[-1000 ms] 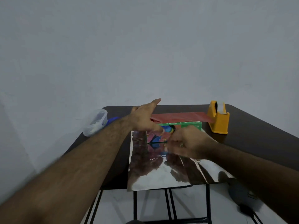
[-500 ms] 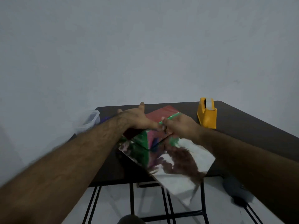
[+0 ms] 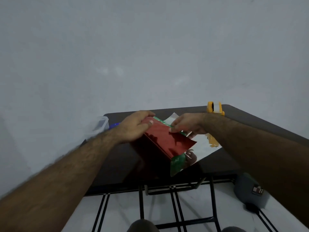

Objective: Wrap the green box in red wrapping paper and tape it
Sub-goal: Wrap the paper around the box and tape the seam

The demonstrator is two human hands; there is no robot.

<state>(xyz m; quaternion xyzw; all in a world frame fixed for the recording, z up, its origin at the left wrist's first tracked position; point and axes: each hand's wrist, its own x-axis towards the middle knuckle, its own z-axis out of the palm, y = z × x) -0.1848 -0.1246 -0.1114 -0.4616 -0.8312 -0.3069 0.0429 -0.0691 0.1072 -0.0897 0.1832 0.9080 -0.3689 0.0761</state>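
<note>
1. Head view, the task's things: the green box (image 3: 177, 163) lies on the dark surface (image 3: 237, 124), turned at an angle, and most of it is hidden. Only its near end and a thin green strip along its far edge show. The red wrapping paper (image 3: 164, 137) is folded over its top, red side up, while the sheet's silvery inner side spreads out to the right, flat on the surface.

2. Head view, the hands: the left hand (image 3: 133, 127) grips the far left end of the paper-covered box, thumb on top and fingers curled round the edge. The right hand (image 3: 185, 125) pinches the paper's edge against the box's far rim, its fingertips closed on the sheet. Neither hand's grip is slack.

3. Head view, the rest: the yellow tape dispenser (image 3: 214, 110) stands at the far right corner, well apart from both hands. A clear plastic container (image 3: 100, 125) sits at the left edge of the surface.

4. Progress, as I judge it: the wrap looks early. One flap is over the top, not visibly taped; whether any tape is on I cannot tell. The silvery remainder has yet to be brought over, the box's near end is uncovered, and the seam and both ends probably remain to be folded and taped.
</note>
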